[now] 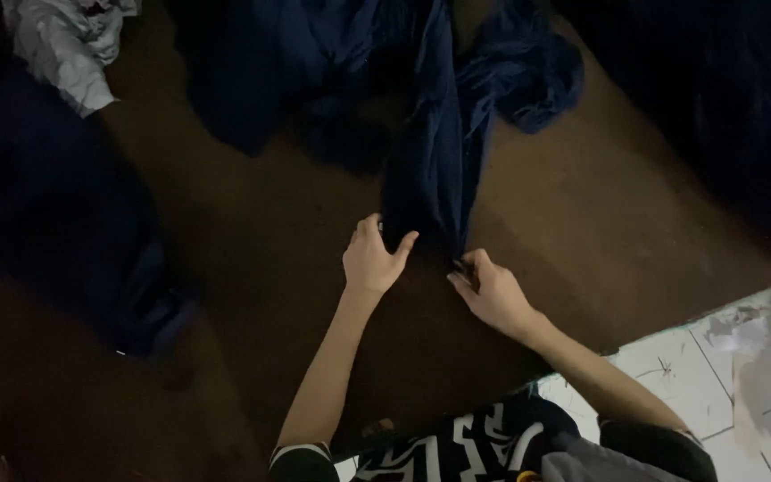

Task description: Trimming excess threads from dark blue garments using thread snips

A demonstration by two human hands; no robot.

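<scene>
A long dark blue garment (443,152) lies stretched over a brown table (252,232), its near end bunched into a narrow strip. My left hand (373,259) rests at the left side of that near end, thumb and fingers spread around the cloth edge. My right hand (490,293) pinches the right corner of the same end between its fingers. Both forearms reach forward from the bottom of the view.
More dark blue cloth (73,223) is heaped at the left and across the far side. A pale grey garment (69,45) lies at the top left. A white tiled floor (725,375) shows at the lower right, beyond the table's edge.
</scene>
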